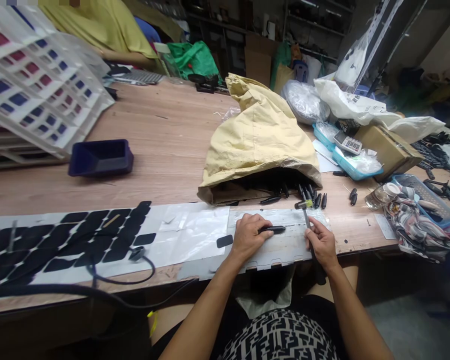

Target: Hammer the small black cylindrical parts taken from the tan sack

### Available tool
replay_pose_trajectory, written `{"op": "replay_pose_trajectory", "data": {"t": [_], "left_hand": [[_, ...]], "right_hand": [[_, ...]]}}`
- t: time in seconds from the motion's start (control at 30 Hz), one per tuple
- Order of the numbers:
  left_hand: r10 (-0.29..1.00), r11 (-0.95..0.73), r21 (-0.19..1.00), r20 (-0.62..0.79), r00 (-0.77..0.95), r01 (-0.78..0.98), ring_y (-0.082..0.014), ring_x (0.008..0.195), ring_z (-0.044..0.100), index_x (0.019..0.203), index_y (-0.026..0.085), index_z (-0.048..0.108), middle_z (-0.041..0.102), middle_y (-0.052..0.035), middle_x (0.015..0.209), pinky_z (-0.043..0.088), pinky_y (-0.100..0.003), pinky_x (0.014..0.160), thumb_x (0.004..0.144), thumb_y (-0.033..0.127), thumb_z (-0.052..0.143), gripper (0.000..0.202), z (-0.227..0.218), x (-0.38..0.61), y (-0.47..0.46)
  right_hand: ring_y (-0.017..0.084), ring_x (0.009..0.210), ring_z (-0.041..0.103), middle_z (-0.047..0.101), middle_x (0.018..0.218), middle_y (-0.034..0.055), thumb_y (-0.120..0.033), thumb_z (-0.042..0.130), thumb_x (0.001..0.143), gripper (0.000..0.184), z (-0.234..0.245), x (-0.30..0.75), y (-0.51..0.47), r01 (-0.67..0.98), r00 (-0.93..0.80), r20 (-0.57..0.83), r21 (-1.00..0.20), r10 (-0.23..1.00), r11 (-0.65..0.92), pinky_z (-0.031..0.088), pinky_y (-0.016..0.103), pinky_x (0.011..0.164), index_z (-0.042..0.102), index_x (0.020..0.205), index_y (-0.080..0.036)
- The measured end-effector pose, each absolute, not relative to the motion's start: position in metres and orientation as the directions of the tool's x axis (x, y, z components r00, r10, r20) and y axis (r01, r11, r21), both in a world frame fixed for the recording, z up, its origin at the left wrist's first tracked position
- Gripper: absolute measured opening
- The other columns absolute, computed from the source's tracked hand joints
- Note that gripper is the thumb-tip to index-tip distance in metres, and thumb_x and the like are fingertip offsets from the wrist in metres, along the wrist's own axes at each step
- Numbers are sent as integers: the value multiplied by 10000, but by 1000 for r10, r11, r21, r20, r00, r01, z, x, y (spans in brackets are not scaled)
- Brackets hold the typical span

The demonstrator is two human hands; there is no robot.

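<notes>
My left hand (250, 234) lies at the front of the bench with its fingers closed round a slim black handle (275, 229), from which a thin shaft points right. A small hammer (306, 220) is gripped in my right hand (321, 241); its yellowish head is up and its dark handle hangs down past the table edge. Both hands are over a pale sheet (273, 252). Just beyond them, several black handles (317, 197) spill from the mouth of a yellow cloth sack (262, 145).
Black rounded pads (108, 220) lie on white paper at the left, with a black cable (123, 281) across them. A dark purple tray (101, 159) stands behind. To the right are a glass jar (380, 196), patterned cloth (416, 225) and blue baskets (360, 167). Another person's yellow sleeve (112, 30) shows at the back.
</notes>
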State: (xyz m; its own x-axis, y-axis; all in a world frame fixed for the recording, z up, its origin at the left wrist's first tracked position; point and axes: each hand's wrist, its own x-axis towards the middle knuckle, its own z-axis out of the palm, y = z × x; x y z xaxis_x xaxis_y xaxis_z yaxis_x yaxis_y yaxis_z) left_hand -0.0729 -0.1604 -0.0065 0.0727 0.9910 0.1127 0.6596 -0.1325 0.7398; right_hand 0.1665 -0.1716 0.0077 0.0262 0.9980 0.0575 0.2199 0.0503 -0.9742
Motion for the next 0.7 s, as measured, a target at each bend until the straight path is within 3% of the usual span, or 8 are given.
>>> {"op": "replay_pose_trajectory", "data": {"t": [0.1, 0.2, 0.3, 0.43, 0.53, 0.7], "left_hand": [[933, -330, 777, 180, 312, 537, -246, 1019, 548, 880, 284, 771, 702, -19, 961, 425, -418, 952, 778, 256, 745, 109, -2, -75, -175], [833, -465, 765, 208, 512, 445, -273, 1168, 529, 803, 298, 779, 682, -23, 1121, 413, -430, 1042, 726, 231, 796, 104, 2, -77, -197], [809, -481, 738, 165, 565, 474, -324, 1333, 435, 767, 314, 783, 632, -14, 1280, 357, -479, 1128, 671, 225, 842, 144, 3, -78, -214], [804, -457, 764, 137, 579, 455, -339, 1340, 434, 913, 314, 782, 623, -42, 1295, 356, -490, 1139, 623, 372, 899, 317, 5, -79, -216], [883, -362, 805, 133, 450, 471, -286, 1168, 553, 1054, 280, 746, 674, -64, 1170, 451, -436, 1032, 752, 422, 808, 340, 6, -77, -197], [975, -133, 720, 218, -40, 681, -286, 1061, 565, 1113, 211, 730, 704, -88, 1103, 459, -418, 951, 885, 362, 652, 284, 6, -69, -130]], "right_hand": [[101, 441, 531, 596, 697, -36, -379, 650, 861, 522, 3, 169, -166, 153, 67, 28, -988, 997, 17, 472, 253, 435, 611, 1312, -118], [100, 458, 537, 595, 711, -34, -373, 648, 866, 502, 3, 170, -169, 176, 21, 23, -984, 1000, 19, 466, 251, 444, 613, 1297, -117], [95, 458, 533, 583, 708, -38, -362, 637, 872, 474, 5, 169, -171, 216, -2, 27, -976, 1000, 27, 459, 247, 445, 625, 1282, -125], [93, 445, 529, 572, 700, -39, -357, 636, 875, 466, 3, 168, -171, 216, 7, 36, -976, 999, 33, 459, 242, 433, 627, 1279, -123], [90, 450, 536, 576, 703, -37, -352, 637, 882, 460, 0, 168, -170, 224, -6, 47, -973, 999, 47, 472, 236, 436, 627, 1284, -129], [84, 442, 527, 580, 693, -42, -349, 633, 884, 461, -5, 169, -169, 232, -16, 60, -971, 998, 62, 475, 225, 432, 623, 1287, -125]]}}
